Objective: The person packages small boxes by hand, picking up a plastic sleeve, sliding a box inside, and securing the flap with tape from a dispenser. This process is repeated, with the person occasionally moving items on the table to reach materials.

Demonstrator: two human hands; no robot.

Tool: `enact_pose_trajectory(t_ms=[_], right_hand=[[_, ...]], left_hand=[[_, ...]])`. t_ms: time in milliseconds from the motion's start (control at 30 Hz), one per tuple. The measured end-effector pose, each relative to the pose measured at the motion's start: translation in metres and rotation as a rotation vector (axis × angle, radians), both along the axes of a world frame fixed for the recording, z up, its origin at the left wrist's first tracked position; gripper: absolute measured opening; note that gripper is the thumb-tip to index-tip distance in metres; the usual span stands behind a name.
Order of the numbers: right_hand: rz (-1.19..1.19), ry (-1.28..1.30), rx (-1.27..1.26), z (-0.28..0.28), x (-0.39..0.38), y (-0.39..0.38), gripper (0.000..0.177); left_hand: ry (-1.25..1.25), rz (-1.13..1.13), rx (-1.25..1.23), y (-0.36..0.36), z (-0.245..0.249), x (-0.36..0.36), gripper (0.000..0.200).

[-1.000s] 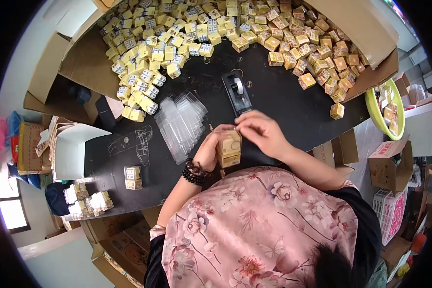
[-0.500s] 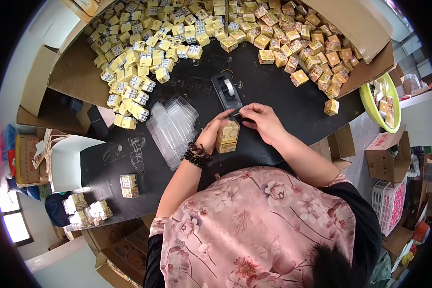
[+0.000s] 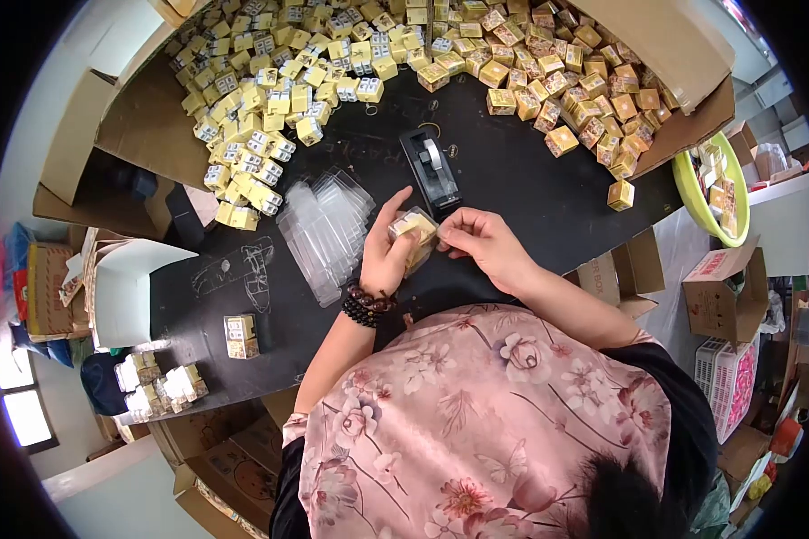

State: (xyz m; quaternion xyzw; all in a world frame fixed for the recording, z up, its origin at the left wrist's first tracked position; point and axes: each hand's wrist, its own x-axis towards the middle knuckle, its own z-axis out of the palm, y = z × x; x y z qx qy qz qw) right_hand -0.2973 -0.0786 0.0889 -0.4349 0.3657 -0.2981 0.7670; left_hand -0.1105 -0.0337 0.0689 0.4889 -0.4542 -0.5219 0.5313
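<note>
My left hand [image 3: 388,256] grips a small yellow box [image 3: 416,225] in a clear plastic sleeve, its thumb across the box and its index finger stretched out. My right hand [image 3: 487,242] is closed in a pinch at the box's right edge; whatever lies between those fingertips is too small to make out. Just beyond both hands stands a black tape dispenser [image 3: 433,175] with a roll in it. Left of my left hand, a stack of flat clear plastic sleeves [image 3: 324,235] lies fanned out on the black table [image 3: 333,346].
Yellow-and-white boxes [image 3: 270,99] are heaped at the back left, gold patterned boxes [image 3: 593,99] at the back right, between cardboard walls. A single box [image 3: 241,337] stands at the left, near a group of wrapped boxes [image 3: 166,388]. A green basin [image 3: 715,193] is at the right.
The box has tilted and turned in my left hand, whose index finger now stretches away from it. My right hand has moved slightly down and away from the tape dispenser.
</note>
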Motion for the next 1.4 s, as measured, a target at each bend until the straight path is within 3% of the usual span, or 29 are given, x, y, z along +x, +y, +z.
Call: enact_pose_trajectory(t_ms=[100, 167, 233, 367, 400, 467, 500, 533, 600, 633, 667, 733, 767, 800, 900, 1033, 1133, 1200, 1300, 1400], right_hand=[[0.081, 0.106, -0.106, 0.004, 0.005, -0.001, 0.012], [0.118, 0.218, -0.044, 0.007, 0.008, -0.001, 0.014], [0.167, 0.218, 0.015, 0.007, 0.007, -0.004, 0.014], [0.264, 0.191, 0.138, 0.008, 0.011, -0.006, 0.023], [0.267, 0.192, 0.141, 0.007, 0.013, -0.004, 0.023], [0.231, 0.335, -0.350, 0.008, 0.023, 0.000, 0.036], [0.179, 0.442, -0.569, 0.012, 0.027, 0.003, 0.043], [0.185, 0.442, -0.567, 0.015, 0.031, 0.006, 0.043], [0.096, 0.402, -0.859, 0.021, 0.037, 0.012, 0.040], [0.158, 0.361, -0.690, 0.028, 0.037, 0.015, 0.028], [0.172, 0.354, -0.692, 0.029, 0.039, 0.019, 0.028], [-0.013, 0.005, -0.757, 0.029, 0.040, 0.026, 0.025], [0.084, 0.060, -0.912, 0.031, 0.035, 0.023, 0.039], [0.099, 0.053, -0.909, 0.034, 0.037, 0.026, 0.039], [0.175, 0.115, -0.850, 0.031, 0.046, 0.035, 0.068], [0.201, 0.082, -0.776, 0.030, 0.049, 0.036, 0.068], [0.308, 0.029, -0.541, 0.023, 0.046, 0.037, 0.065], [0.306, 0.021, -0.458, 0.016, 0.045, 0.037, 0.061], [0.247, -0.038, -0.368, 0.007, 0.043, 0.035, 0.049], [0.227, -0.026, -0.330, -0.001, 0.043, 0.031, 0.040]], left_hand=[[-0.180, 0.082, -0.099, 0.007, 0.009, -0.002, 0.059], [-0.239, 0.132, -0.137, 0.011, 0.014, 0.000, 0.061], [-0.535, 0.163, -0.242, 0.016, 0.016, 0.003, 0.062], [-0.703, 0.149, -0.269, 0.025, 0.025, 0.004, 0.058], [-0.428, 0.144, -0.206, 0.025, 0.015, 0.005, 0.053], [0.230, 0.085, 0.051, 0.030, 0.025, 0.001, 0.040], [0.231, 0.089, 0.055, 0.031, 0.027, 0.000, 0.040], [0.433, 0.108, 0.162, 0.031, 0.028, 0.000, 0.041], [0.736, 0.143, 0.325, 0.031, 0.023, 0.004, 0.052], [0.738, 0.156, 0.321, 0.033, 0.030, 0.005, 0.052], [0.811, 0.144, 0.346, 0.036, 0.042, 0.006, 0.054], [0.955, 0.043, 0.307, 0.040, 0.043, 0.018, 0.060], [0.958, 0.059, 0.302, 0.042, 0.040, 0.021, 0.060], [0.965, 0.082, 0.301, 0.043, 0.040, 0.022, 0.061], [0.952, 0.112, 0.291, 0.047, 0.045, 0.024, 0.064], [0.988, 0.084, 0.254, 0.047, 0.043, 0.021, 0.060], [0.958, 0.070, 0.265, 0.055, 0.045, 0.027, 0.058], [0.864, 0.172, 0.373, 0.072, 0.043, 0.046, 0.053], [0.777, 0.362, 0.245, 0.104, 0.035, 0.079, 0.039], [0.432, 0.744, 0.124, 0.145, -0.006, 0.117, 0.030]])
